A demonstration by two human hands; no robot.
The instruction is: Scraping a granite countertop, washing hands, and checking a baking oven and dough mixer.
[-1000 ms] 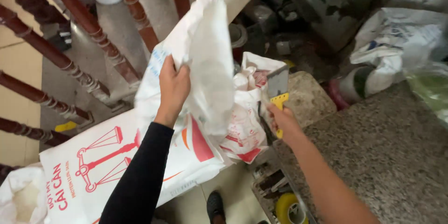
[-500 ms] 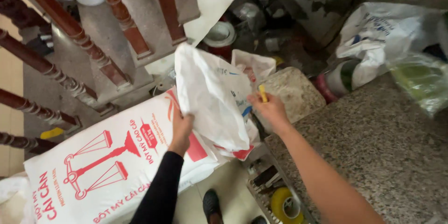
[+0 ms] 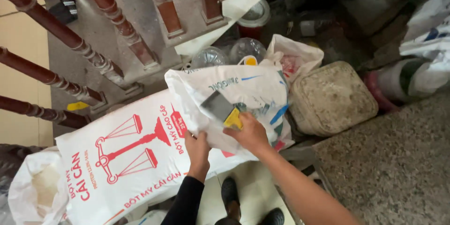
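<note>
My left hand (image 3: 197, 149), in a black sleeve, grips the lower edge of a white woven sack (image 3: 253, 96) with blue markings. My right hand (image 3: 250, 133) holds a putty knife (image 3: 224, 109) with a yellow handle and a grey blade, pressed flat against that sack. The sack lies on top of a larger white sack (image 3: 126, 157) with red scales artwork.
Dark red stair balusters (image 3: 101, 11) stand at the left and top. A dusty square lid or container (image 3: 332, 97) sits right of the sacks, with clear plastic bottles (image 3: 228, 53) behind. A speckled stone counter (image 3: 398, 168) fills the lower right. My black shoes (image 3: 232, 197) show below.
The white sack I held up has come down onto the larger sack. My right hand has moved the putty knife onto the sack's face. The camera now looks more steeply down.
</note>
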